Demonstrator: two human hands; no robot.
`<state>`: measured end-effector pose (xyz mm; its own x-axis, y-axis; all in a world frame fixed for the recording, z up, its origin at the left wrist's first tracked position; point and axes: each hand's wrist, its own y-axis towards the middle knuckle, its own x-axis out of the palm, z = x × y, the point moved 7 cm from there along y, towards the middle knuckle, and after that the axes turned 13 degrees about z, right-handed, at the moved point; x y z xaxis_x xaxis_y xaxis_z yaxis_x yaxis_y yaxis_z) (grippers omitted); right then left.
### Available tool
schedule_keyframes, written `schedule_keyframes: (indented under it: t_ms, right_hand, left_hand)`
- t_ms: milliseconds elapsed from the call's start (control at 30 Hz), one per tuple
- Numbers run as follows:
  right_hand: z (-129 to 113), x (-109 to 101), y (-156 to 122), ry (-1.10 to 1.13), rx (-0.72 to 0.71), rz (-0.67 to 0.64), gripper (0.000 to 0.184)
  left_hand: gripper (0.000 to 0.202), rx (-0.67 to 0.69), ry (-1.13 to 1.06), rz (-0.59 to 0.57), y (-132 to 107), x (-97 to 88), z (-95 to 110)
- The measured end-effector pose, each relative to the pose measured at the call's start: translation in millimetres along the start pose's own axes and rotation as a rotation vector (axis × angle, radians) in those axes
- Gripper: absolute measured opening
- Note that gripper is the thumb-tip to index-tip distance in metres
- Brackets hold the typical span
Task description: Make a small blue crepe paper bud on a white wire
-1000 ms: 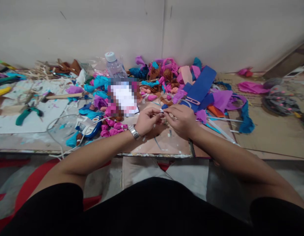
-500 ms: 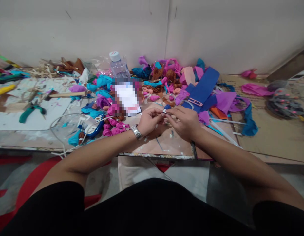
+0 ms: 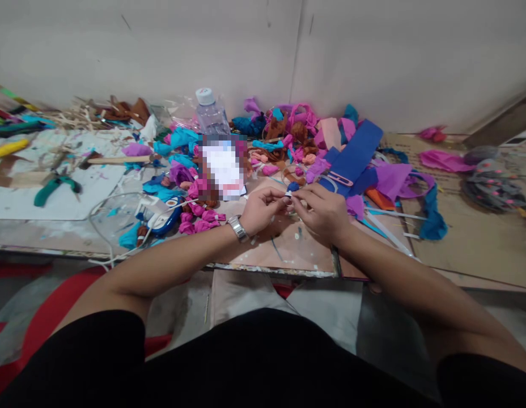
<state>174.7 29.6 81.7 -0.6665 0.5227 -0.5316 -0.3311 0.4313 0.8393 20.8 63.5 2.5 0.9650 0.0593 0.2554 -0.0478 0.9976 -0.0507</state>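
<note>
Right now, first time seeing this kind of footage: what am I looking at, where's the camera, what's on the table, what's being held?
No machine here: a person works with two bare hands. The single view comes from a camera worn on the head, looking forward and down, so the arms enter from the bottom. The left hand, with a metal watch on its wrist, and the right hand meet fingertip to fingertip, pinching a small white piece; a blue paper bud sits just above it. What the piece is, I cannot tell. On the table lie crepe paper scraps in pink, purple, teal and brown, a cluster of pink buds, a long blue strip, a clear bottle, green-handled pliers and a blue-and-white tool with a cord.
</note>
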Motion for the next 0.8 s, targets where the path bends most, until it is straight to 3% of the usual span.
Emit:
schedule_keyframes:
  t_ms: [600,800]
  right_hand:
    - [4.6,7.6,-0.9,-0.017,0.037,-0.053,0.019]
    - [3.4,4.5,-2.6,0.011,0.033,-0.011,0.016]
  left_hand:
    - [0.057,0.012,-0.027,-0.015,2.1,1.8,-1.8]
    - [0.059,0.023,-0.024,-0.001,2.6,0.6,-0.4]
